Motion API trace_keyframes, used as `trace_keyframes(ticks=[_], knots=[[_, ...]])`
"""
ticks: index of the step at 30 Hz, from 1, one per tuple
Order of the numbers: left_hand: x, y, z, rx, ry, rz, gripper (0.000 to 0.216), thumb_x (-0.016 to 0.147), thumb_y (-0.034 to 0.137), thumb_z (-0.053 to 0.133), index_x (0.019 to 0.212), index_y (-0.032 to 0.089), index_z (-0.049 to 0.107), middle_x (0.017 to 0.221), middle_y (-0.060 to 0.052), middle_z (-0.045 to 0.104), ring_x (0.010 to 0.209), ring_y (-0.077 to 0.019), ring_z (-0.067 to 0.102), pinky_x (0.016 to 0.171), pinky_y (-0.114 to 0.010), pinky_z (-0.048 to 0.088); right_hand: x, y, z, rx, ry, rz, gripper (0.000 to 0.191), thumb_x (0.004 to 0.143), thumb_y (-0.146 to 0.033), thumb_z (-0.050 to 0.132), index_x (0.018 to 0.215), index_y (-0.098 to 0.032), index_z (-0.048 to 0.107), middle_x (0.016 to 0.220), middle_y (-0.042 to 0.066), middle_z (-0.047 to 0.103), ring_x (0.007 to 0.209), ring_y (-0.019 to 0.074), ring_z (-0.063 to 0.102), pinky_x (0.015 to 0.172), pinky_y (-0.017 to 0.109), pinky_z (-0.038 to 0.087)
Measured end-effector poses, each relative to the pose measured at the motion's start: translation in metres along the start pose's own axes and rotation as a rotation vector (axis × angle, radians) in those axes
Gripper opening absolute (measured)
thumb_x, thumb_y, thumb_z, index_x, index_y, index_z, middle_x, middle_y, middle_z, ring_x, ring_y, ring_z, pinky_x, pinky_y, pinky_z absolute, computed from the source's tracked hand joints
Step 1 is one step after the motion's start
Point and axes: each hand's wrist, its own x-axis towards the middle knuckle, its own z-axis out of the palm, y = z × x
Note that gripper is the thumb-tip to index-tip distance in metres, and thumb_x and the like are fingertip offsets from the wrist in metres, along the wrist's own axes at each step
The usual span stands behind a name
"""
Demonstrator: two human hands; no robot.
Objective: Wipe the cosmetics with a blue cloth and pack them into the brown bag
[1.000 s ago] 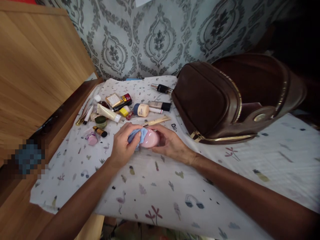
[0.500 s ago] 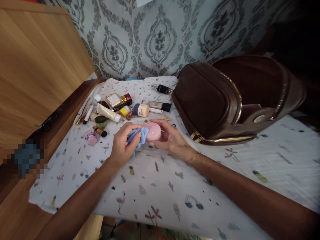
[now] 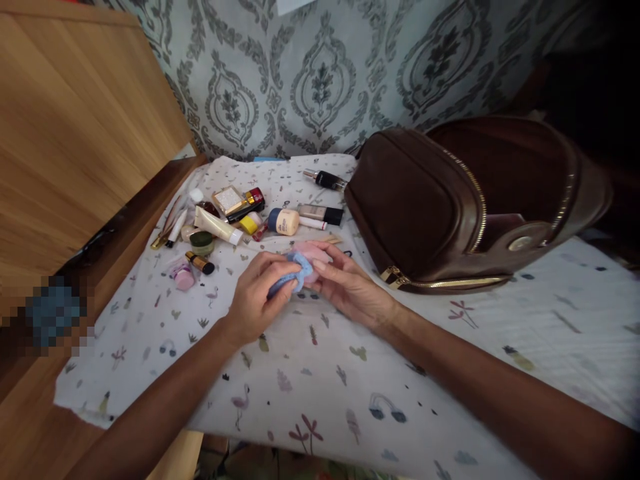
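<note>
1. Blue against pink: pressing a bunched cloth (image 3: 295, 275) to a pink item (image 3: 310, 254), slightly blurred, between the fingers of both hands.
2. Clamping thumb and fingers of the left hand (image 3: 257, 293) onto the cloth, with folds poking out past the fingertips.
3. Curling thumb and fingers of the right hand (image 3: 355, 287) around the pink item, covering part of it.
4. Facing, beyond the fingertips, a navy-lidded jar (image 3: 287, 222) and a black-capped bottle (image 3: 316, 213), both lying sideways.
5. Showing, left of the left fingers, a cream tube (image 3: 217, 225), a squat green jar (image 3: 201, 243) and a black-and-gold tube (image 3: 199, 262) lying close together.
6. Working over a printed white sheet (image 3: 360, 373), with an unzipped brown bag (image 3: 415, 207) standing right of the right fingers, apart from them.
</note>
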Motion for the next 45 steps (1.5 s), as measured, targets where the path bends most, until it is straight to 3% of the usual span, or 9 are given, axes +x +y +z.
trace_keyframes(ticks=[6,13,21,28,34,40,45], knots=[[0.0,-0.002,-0.003,-0.092,0.066,-0.209,0.012,0.096,0.021,0.055,0.105,0.023,0.064,0.097,-0.003,0.067,0.089,-0.0165,0.064,0.081,-0.03,0.052,0.001,0.002,-0.005,-0.036,-0.049,0.05,0.047,0.074,-0.048,0.084,0.112,-0.029,0.065,0.128,0.003,0.067,0.101,0.0195,0.067,0.082,0.034,0.058],[0.0,-0.01,-0.003,-0.162,0.075,-0.401,0.012,0.095,0.026,0.055,0.103,0.023,0.063,0.095,-0.002,0.07,0.084,-0.0162,0.063,0.077,-0.029,0.052,0.0,-0.002,-0.002,-0.037,-0.069,0.042,0.048,0.067,-0.051,0.088,0.107,-0.029,0.073,0.125,0.002,0.07,0.113,0.0225,0.064,0.101,0.039,0.051],[0.001,-0.016,0.003,-0.306,0.026,-0.496,0.013,0.097,0.028,0.052,0.104,0.024,0.063,0.102,-0.004,0.07,0.095,-0.0184,0.064,0.086,-0.032,0.051,-0.001,-0.001,-0.004,-0.038,-0.069,0.031,0.049,0.069,-0.055,0.086,0.107,-0.027,0.073,0.12,0.005,0.072,0.106,0.0228,0.067,0.098,0.041,0.054],[0.002,-0.019,0.004,-0.472,0.011,-0.581,0.015,0.094,0.036,0.057,0.098,0.023,0.063,0.096,-0.003,0.068,0.089,-0.0165,0.064,0.082,-0.028,0.052,0.001,0.0,-0.002,0.007,-0.071,0.039,0.046,0.065,-0.046,0.091,0.101,-0.025,0.071,0.11,0.004,0.073,0.099,0.0207,0.07,0.101,0.043,0.055],[-0.002,-0.022,0.007,-0.494,-0.032,-0.639,0.02,0.093,0.039,0.059,0.098,0.02,0.065,0.089,-0.002,0.065,0.079,-0.0139,0.06,0.072,-0.024,0.05,0.003,-0.001,-0.002,0.007,0.019,-0.023,0.046,0.063,-0.042,0.092,0.1,-0.026,0.069,0.108,0.002,0.072,0.101,0.0198,0.068,0.106,0.043,0.051],[0.002,-0.01,0.004,-0.53,-0.152,-0.678,0.027,0.09,0.044,0.062,0.097,0.019,0.068,0.081,-0.003,0.063,0.069,-0.014,0.055,0.062,-0.024,0.048,0.005,-0.002,-0.006,-0.141,0.121,-0.157,0.047,0.064,-0.04,0.091,0.101,-0.026,0.066,0.116,0.004,0.067,0.106,0.0201,0.063,0.104,0.041,0.049],[-0.001,-0.012,0.003,-0.602,-0.135,-0.734,0.033,0.087,0.049,0.066,0.098,0.017,0.069,0.081,-0.003,0.063,0.069,-0.0134,0.055,0.061,-0.022,0.046,0.006,-0.004,-0.007,-0.286,0.149,-0.229,0.053,0.064,-0.043,0.09,0.106,-0.026,0.062,0.114,0.004,0.067,0.107,0.0209,0.063,0.1,0.042,0.05]])
